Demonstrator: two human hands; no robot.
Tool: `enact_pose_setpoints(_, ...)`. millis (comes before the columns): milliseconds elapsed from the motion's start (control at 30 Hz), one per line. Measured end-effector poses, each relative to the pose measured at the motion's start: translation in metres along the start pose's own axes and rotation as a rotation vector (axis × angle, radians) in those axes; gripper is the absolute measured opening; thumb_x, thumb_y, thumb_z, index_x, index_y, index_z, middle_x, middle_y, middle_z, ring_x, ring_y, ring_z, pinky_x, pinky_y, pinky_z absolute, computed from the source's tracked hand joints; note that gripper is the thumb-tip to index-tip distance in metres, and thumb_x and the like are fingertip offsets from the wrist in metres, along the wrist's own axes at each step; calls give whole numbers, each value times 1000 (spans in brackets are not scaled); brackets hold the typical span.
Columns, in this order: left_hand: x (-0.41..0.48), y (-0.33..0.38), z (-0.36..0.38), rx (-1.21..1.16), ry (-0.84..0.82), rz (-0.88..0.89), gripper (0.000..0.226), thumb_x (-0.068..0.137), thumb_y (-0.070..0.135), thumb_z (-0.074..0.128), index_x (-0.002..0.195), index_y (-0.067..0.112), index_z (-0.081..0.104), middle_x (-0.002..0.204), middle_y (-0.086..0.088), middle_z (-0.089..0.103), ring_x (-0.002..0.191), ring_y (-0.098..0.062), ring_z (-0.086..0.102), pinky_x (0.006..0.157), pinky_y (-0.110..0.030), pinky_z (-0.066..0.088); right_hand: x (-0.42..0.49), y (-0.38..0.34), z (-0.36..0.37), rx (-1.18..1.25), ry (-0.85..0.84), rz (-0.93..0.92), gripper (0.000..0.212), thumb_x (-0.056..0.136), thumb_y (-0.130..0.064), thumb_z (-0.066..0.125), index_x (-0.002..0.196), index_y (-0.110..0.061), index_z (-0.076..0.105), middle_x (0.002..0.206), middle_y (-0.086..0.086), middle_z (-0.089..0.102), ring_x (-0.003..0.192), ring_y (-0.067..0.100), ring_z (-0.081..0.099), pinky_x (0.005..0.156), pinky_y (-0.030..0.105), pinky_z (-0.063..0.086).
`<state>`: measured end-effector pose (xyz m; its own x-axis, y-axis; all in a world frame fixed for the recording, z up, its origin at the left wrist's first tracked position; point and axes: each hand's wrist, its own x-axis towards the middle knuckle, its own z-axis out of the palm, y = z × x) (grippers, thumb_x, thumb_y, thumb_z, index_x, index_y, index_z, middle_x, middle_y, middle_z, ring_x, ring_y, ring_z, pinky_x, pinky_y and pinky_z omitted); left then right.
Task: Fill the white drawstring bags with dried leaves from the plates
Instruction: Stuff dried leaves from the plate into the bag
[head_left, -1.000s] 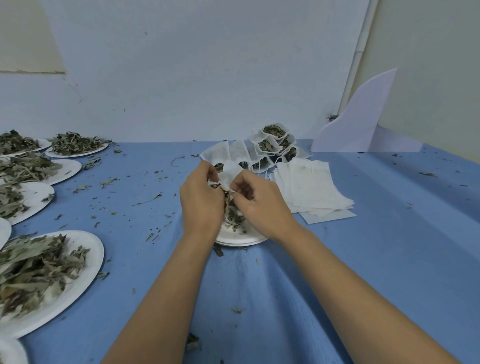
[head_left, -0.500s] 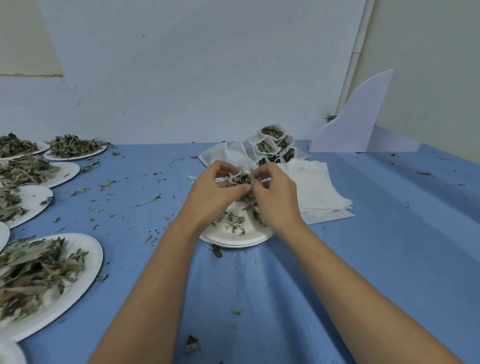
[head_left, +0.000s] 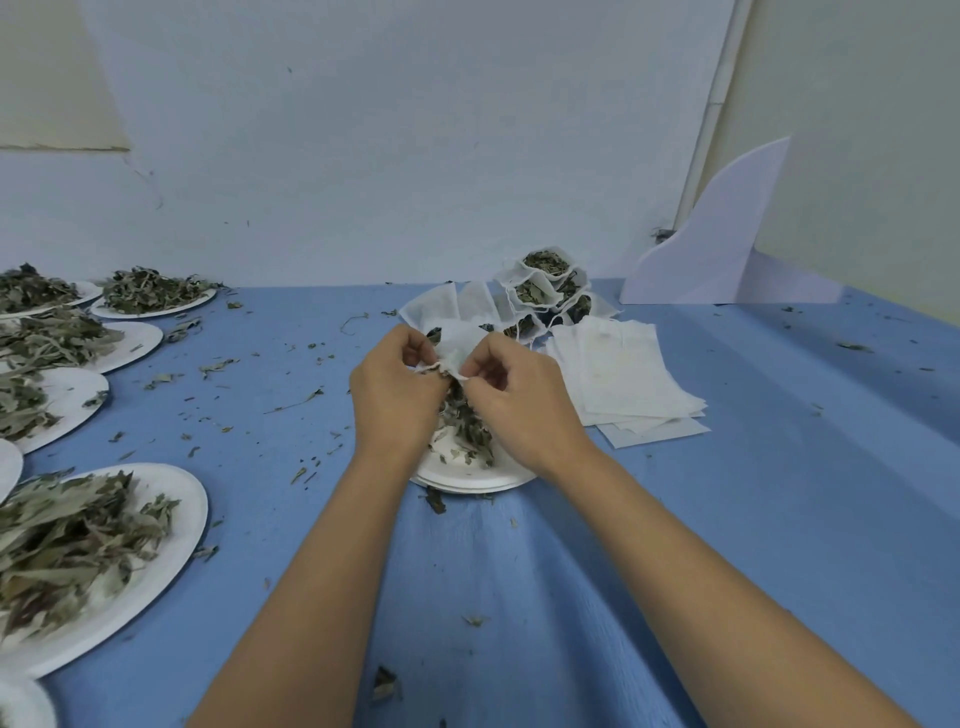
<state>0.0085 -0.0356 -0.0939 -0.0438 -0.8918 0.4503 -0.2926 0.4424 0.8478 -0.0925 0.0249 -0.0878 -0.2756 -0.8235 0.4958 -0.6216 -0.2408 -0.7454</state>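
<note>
Left hand (head_left: 395, 400) & right hand (head_left: 519, 405) meet mid-tabletop, both w/ fingers curled, pinching the top of one white drawstring bag (head_left: 451, 358) btwn them. Can't tell whether they grip cloth or string. Dark dried leaves (head_left: 462, 421) hang below the pinch, right over a small white plate (head_left: 467, 482) w/ a few scraps on it. Just right of it: stack of empty bags (head_left: 623, 374), flat. Far side of the plate: a few spread bags (head_left: 447, 306), then a pile of filled bags (head_left: 540, 283), mouths open, leaves showing. Left edge: row of leaf plates (head_left: 195, 525), heaped. Loose bits lie scattered over the blue tabletop (head_left: 779, 493). White curved board (head_left: 717, 244) stands far right, by the wall.
</note>
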Motion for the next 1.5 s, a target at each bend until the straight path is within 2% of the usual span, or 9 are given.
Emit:
enact_pose_setpoints(267,0,1,6,49,126,-28,24,70,-4,58,70,16,46,74,2,51,67,-14,44,55,-21,31,2,-1,2,179,38,65,18,81,-3,60,78,-21,60,72,-7,59,64,3,50,60,12,42)
enact_pose_setpoints(400,1,7,4,-41,-94,-86,21,76,14,73,78,20,53,79,10,58,75,-9,56,63,-11,40,7,11,0,92,182,113,10,88,-7,57,89,-17,61,87,-3,62,77,5,54,66,8,40)
enact_pose_setpoints(533,2,10,-1,-140,-286,-145,18,79,10,68,84,25,58,97,6,66,80,-14,66,72,-28,52,9,19,-5,80,208,154,7,92,-11,55,92,-18,58,88,-7,60,77,-2,53,63,3,38)
enact_pose_setpoints(733,3,5,-1,-32,-129,-3,20,76,17,76,73,24,57,76,12,64,68,0,61,55,-5,41,8,15,-2,74,126,94,9,91,-8,55,90,-17,58,81,-9,59,74,-2,54,63,4,39)
enact_pose_setpoints(900,2,0,1,121,13,63,31,73,4,66,64,24,44,71,6,51,63,-3,45,58,-6,34,2,5,7,55,-13,-14,10,92,-9,52,88,-18,54,85,-2,60,78,15,57,70,27,47)
enact_pose_setpoints(1033,2,-4,0,178,105,51,35,71,-5,56,62,22,36,80,-5,50,63,-8,37,57,-13,32,-1,-1,10,62,-59,-104,13,86,-4,49,86,-16,52,81,-3,56,71,13,50,65,25,42)
enact_pose_setpoints(1200,4,-2,1,141,70,24,30,72,-2,60,64,20,41,78,-3,52,69,-16,43,56,-14,33,1,4,9,-11,113,-59,9,90,-10,52,91,-18,55,91,-4,59,80,10,53,73,29,46)
enact_pose_setpoints(1333,5,4,-1,-4,-71,-28,23,72,18,77,69,20,54,74,5,62,69,-11,57,56,-11,39,5,14,4,-52,270,46,8,94,-17,53,101,-18,57,103,-5,59,83,6,52,75,24,42)
enact_pose_setpoints(1500,5,11,-2,-126,-89,-112,16,77,16,75,72,19,60,79,-3,68,80,-23,69,79,-42,56,7,20,0,-46,246,217,30,90,-31,58,118,-20,56,112,-9,54,96,6,54,80,22,40)
